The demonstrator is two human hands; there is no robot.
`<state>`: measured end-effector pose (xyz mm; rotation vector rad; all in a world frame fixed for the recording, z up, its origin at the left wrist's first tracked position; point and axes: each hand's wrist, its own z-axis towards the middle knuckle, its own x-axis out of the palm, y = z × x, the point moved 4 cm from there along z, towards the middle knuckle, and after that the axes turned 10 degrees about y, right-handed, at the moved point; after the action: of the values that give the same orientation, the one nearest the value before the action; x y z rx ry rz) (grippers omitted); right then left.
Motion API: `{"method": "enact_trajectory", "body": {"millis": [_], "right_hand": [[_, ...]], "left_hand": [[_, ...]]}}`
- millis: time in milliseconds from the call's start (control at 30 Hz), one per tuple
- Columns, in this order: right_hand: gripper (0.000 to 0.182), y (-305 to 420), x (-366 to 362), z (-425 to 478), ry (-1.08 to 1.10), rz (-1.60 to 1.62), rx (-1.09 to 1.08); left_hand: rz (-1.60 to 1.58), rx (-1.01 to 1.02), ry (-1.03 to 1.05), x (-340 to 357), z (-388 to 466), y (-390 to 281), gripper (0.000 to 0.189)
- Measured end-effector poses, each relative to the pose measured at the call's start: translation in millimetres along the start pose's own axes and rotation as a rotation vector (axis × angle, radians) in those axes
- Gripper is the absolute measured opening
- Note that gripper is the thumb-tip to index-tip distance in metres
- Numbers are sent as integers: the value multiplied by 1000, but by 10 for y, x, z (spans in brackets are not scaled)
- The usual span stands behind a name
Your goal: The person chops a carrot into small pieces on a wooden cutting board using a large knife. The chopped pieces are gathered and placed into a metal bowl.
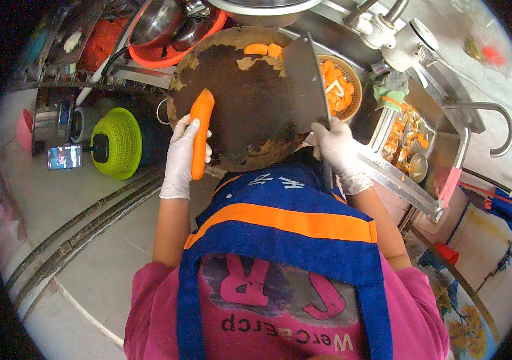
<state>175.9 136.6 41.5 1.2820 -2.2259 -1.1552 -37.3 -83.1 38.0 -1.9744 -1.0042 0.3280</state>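
My gloved left hand (184,148) grips a long peeled carrot (202,135), its cut-looking end pointing up and away over the left part of a round, dark-stained chopping board (242,103). In my gloved right hand (339,146) is the handle of a broad cleaver (305,85); its wide blade covers the board's right side. Two carrot pieces (256,49) lie near the far edge of the board. Beyond the blade stands a tan basket (358,92) holding many cut carrot pieces (340,85), partly hidden by the cleaver.
To the right, a steel sink (451,148) contains peelings and a small bowl (418,167). A red basin (148,58) with metal bowls sits at the far left. A green plastic colander (121,144) and a phone (64,157) are left of the board.
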Motion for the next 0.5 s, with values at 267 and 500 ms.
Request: {"method": "enact_trajectory", "body": {"millis": [267, 500], "right_hand": [[21, -218, -710, -36, -263, -328, -104], [18, 100, -628, -315, -255, -639, -225]], "left_hand": [[-7, -24, 57, 205, 27, -17, 35], [-191, -33, 130, 387, 30, 104, 42]]}}
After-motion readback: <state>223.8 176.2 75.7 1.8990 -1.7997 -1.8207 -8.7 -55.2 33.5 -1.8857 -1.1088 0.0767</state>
